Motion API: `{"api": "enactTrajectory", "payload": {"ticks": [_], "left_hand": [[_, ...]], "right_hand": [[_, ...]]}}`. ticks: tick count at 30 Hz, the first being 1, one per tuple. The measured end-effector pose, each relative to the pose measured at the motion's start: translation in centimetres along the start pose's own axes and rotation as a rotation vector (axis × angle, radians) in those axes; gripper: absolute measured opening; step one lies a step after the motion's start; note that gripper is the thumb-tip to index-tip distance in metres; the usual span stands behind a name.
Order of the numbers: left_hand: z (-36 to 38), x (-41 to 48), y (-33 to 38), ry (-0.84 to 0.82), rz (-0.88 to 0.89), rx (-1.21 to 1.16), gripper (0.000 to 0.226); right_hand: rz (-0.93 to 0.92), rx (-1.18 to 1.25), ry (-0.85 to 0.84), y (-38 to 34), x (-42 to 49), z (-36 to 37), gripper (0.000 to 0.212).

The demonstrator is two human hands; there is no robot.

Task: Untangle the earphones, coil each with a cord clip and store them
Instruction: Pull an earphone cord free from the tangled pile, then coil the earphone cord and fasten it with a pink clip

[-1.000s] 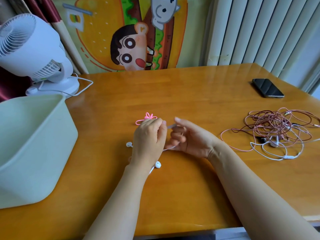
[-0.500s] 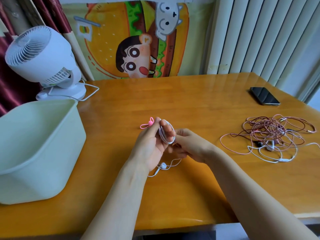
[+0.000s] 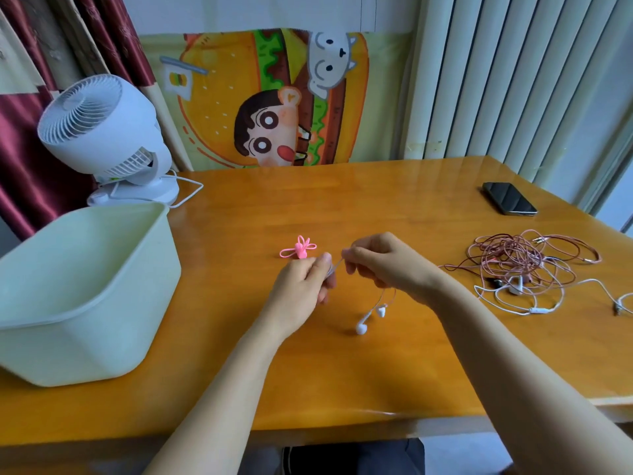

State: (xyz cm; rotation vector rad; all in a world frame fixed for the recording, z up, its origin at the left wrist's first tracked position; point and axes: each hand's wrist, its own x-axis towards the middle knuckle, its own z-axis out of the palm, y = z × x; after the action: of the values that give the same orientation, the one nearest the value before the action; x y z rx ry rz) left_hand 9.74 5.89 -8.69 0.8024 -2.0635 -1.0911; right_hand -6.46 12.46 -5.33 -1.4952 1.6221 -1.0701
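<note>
Head view: the left hand (image 3: 301, 286) and right hand (image 3: 387, 265) each pinch the white earphone cord (image 3: 337, 265) in a curled grip above the counter (image 3: 376, 207); the short stretch between them runs left to right, rising rightward; its earbuds (image 3: 361, 326) hang below the right hand; the pink cord clip (image 3: 298, 250) lies just beyond the left hand; half a second earlier the cord looped round the left fingers.

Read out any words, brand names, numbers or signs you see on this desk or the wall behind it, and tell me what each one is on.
No text can be read in this view.
Poster: burger and cartoon figures only, no lettering.
Phone: screen dark, no brand visible.
Fan: no label can be made out.
Tub: plain wall, no marking.
White earphones: too small to show any marking.
</note>
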Motion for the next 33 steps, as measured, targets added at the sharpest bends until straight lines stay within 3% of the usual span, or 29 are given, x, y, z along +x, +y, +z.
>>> {"api": "enactTrajectory", "payload": {"ticks": [4, 6, 7, 8, 10, 12, 15, 16, 18, 20, 23, 27, 30, 33], "left_hand": [[0.1, -0.3, 2.1, -0.099, -0.279, -0.997, 0.041], [-0.5, 0.1, 3.0, -0.034, -0.308, -1.449, 0.044], [-0.8, 0.3, 3.3, 0.042, -0.271, -1.554, 0.046], [-1.0, 0.5, 3.4, 0.119, -0.217, -1.561, 0.045], [-0.8, 0.6, 3.5, 0.219, -0.105, -1.353, 0.035], [-0.3, 0.4, 2.8, 0.257, 0.002, -0.872, 0.031], [0.3, 0.3, 1.0, 0.316, 0.248, 0.134, 0.029], [0.4, 0.2, 0.9, 0.278, 0.299, 0.372, 0.026], [0.7, -0.1, 0.9, 0.130, 0.276, 0.618, 0.029], [0.8, -0.4, 0.7, 0.024, 0.150, 0.587, 0.037], [0.9, -0.8, 0.6, -0.057, -0.034, 0.241, 0.045], [1.1, -0.8, 0.3, -0.098, -0.155, -0.148, 0.043], [1.1, -0.8, 0.1, -0.107, -0.196, -0.248, 0.040], [1.1, -0.6, -0.1, -0.058, -0.230, -0.315, 0.038]], "right_hand": [[-0.115, 0.117, 0.088, 1.4, -0.4, 0.9, 0.033], [-0.080, 0.147, 0.014, 1.9, -0.8, 1.3, 0.032], [-0.050, 0.129, -0.045, 2.1, -1.0, 1.4, 0.031], [-0.023, 0.094, -0.107, 2.1, -1.1, 1.5, 0.030], [0.002, 0.041, -0.196, 2.1, -1.4, 1.7, 0.030], [0.020, 0.043, -0.222, 2.0, -1.6, 1.8, 0.028], [0.005, -0.083, -0.218, 1.5, -1.7, 1.9, 0.020], [-0.022, -0.171, -0.185, 1.3, -1.7, 1.8, 0.018], [-0.082, -0.368, -0.048, 1.0, -1.7, 1.6, 0.018], [-0.106, -0.474, 0.091, 0.6, -1.9, 1.2, 0.013], [-0.160, -0.455, 0.150, 0.9, -2.1, 1.0, 0.011], [-0.232, -0.306, 0.152, 2.5, -1.9, 1.5, 0.018], [-0.258, -0.236, 0.103, 3.3, -1.4, 2.4, 0.030], [-0.252, -0.168, 0.041, 3.6, -0.9, 2.9, 0.027]]}}
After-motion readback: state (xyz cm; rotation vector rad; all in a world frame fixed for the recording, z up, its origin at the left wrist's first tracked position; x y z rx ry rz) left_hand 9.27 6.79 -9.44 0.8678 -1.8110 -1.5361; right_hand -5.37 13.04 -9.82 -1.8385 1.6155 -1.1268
